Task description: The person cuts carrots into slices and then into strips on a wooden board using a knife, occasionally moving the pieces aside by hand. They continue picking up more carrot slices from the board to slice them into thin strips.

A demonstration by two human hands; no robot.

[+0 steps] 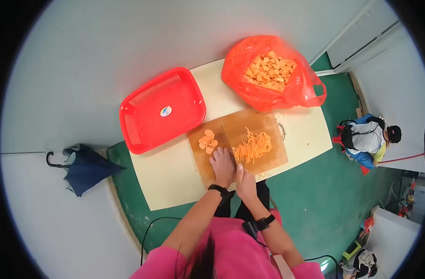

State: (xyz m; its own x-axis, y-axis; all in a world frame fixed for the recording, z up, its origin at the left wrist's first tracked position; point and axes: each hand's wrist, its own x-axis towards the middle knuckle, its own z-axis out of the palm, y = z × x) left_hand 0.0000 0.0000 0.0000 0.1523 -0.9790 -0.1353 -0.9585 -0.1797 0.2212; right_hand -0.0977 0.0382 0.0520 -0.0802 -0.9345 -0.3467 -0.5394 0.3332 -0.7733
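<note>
On a wooden cutting board, my right hand grips the handle of a knife, whose narrow blade is seen nearly from above. Against the blade's left side, my left hand presses down with bent fingers; whatever lies under them is hidden. Several round orange slices, which look like carrot, lie just beyond the left fingertips. To the right of the knife spreads a heap of thin orange shreds.
A red plastic basket stands on the pale table, left of the board. At the back right is a red plastic bag full of orange slices. A dark umbrella leans by the left wall. Another person sits at right.
</note>
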